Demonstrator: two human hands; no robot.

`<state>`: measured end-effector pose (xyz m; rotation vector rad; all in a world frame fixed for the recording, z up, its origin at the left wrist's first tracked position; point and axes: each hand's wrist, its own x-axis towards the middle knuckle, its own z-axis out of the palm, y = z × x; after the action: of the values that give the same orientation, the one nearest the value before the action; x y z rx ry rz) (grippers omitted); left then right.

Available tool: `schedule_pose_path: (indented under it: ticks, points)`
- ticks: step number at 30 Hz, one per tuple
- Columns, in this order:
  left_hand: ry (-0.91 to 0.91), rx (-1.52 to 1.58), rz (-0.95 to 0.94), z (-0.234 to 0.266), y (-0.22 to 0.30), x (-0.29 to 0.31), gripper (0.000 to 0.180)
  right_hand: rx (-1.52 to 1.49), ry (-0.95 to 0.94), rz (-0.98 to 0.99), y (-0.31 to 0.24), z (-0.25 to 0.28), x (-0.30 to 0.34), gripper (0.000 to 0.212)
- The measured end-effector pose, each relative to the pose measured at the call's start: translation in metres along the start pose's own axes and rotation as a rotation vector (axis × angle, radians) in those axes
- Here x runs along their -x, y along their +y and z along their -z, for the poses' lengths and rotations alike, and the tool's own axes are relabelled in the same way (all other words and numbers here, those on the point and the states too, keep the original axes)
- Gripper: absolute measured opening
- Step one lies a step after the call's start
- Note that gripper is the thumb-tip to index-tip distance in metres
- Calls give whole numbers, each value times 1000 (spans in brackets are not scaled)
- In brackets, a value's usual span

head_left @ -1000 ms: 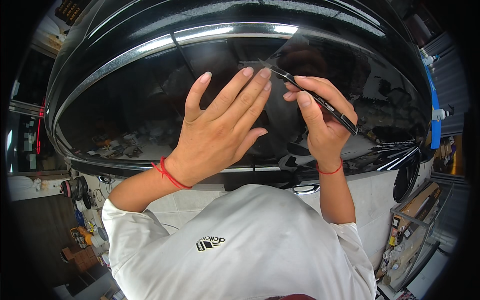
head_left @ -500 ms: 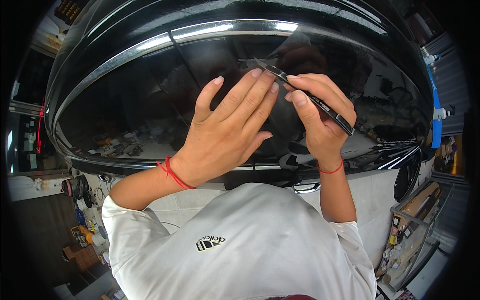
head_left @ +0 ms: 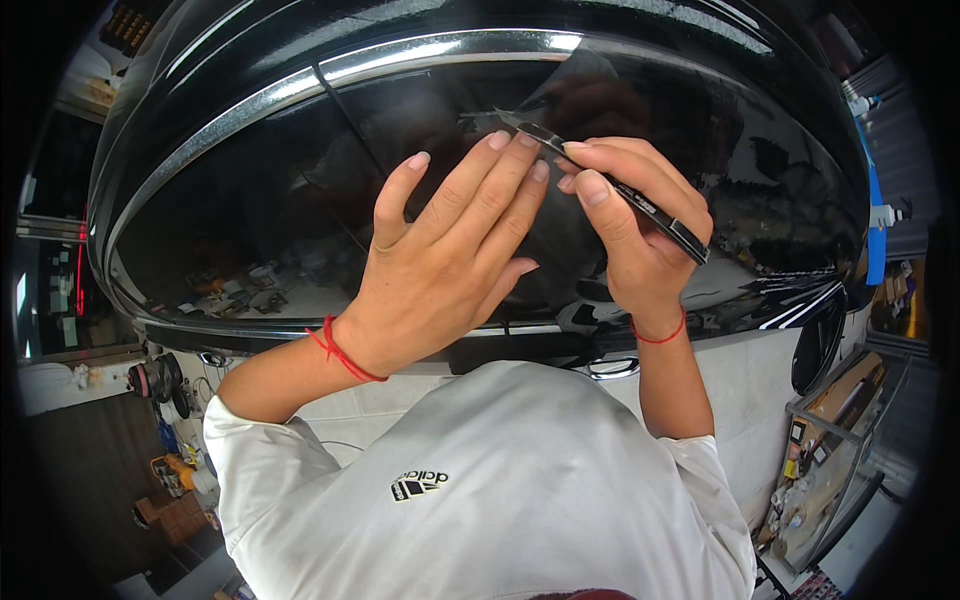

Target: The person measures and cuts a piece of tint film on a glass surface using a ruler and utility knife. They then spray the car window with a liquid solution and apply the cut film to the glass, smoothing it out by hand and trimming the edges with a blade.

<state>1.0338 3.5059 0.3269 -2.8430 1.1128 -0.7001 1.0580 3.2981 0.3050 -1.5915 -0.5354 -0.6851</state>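
Note:
In my right hand (head_left: 640,215) is a slim black utility knife (head_left: 540,134), held like a pen with its thin blade pointing up and to the left. The blade tip lies at the dark, glossy side window (head_left: 250,215) of a black car, a little below the chrome trim strip (head_left: 440,46). Flat on the glass rests my left hand (head_left: 430,245), fingers spread and thumb out to the right. Its fingertips are right beside the front end of the knife. Reflections make it hard to tell what the blade touches.
Black car bodywork (head_left: 440,16) curves across the top. Blue tape (head_left: 872,200) hangs at the right. A glass-sided case (head_left: 830,430) with cardboard and packages stands lower right. Tools, including a yellow one (head_left: 172,472), lie lower left on the pale tiled floor (head_left: 350,405) side.
The knife tip and both hands have moved slightly left and upward across the glass. The grip on the knife and the left hand's spread stay the same.

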Motion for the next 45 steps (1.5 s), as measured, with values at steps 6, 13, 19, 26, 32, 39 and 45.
schedule_pose_path:
  ticks: [6, 13, 19, 26, 32, 39, 45]
  points:
    - [2, 7, -3, 1, -1, -1, 71, 11, 7, 5, 0, 1, 0, 18]
    - [2, 28, 3, 2, -1, -2, 70, 17, 20, 10, -1, 0, 0, 16]
    - [1, 29, -1, 2, -2, -1, 69, 23, 35, 14, 0, -1, 1, 17]
    - [-23, 85, -18, 5, 5, -5, 70, 34, 20, 22, -2, 5, -2, 17]
    - [-1, 111, -44, -6, 10, -11, 68, 80, 2, 98, -1, 6, -6, 16]
    - [-1, 83, -38, -5, 9, -9, 69, 80, 23, 125, 1, 5, -5, 16]
    - [-11, 86, -32, -5, 8, -9, 70, 67, 36, 85, -1, 6, -5, 16]
